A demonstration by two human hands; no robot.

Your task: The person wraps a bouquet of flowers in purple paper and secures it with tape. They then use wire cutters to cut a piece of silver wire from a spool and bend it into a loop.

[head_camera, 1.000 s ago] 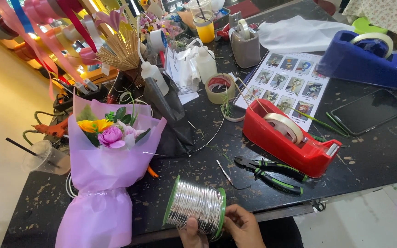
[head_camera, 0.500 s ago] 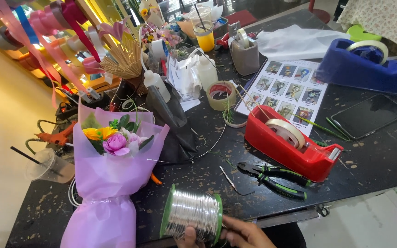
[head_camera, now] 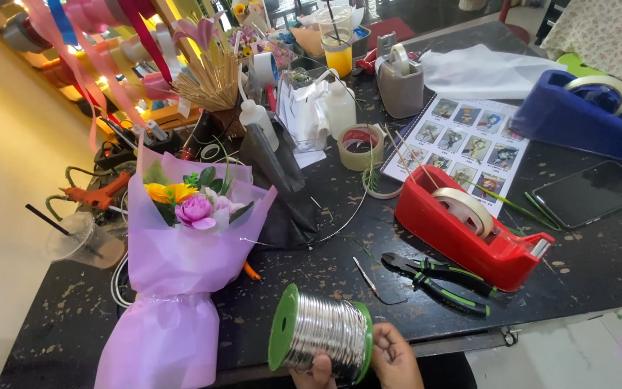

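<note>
I hold the green-flanged wire spool point(head_camera: 322, 338) at the table's point(head_camera: 613, 266) near edge, my left hand point(head_camera: 314, 373) gripping underneath and my right hand point(head_camera: 395, 354) clasped against its flange. The lilac-wrapped bouquet point(head_camera: 181, 266) lies just beside it, and the pliers point(head_camera: 444, 277) lie to its right.

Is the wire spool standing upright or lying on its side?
On its side: the wire spool has its green flanges vertical and its axis level, held at the table edge by the left hand and right hand.

Bright, even daylight – soft shadows; warm glow upper left; glare on wire spool point(head_camera: 323, 338); edges slightly stretched.
</note>
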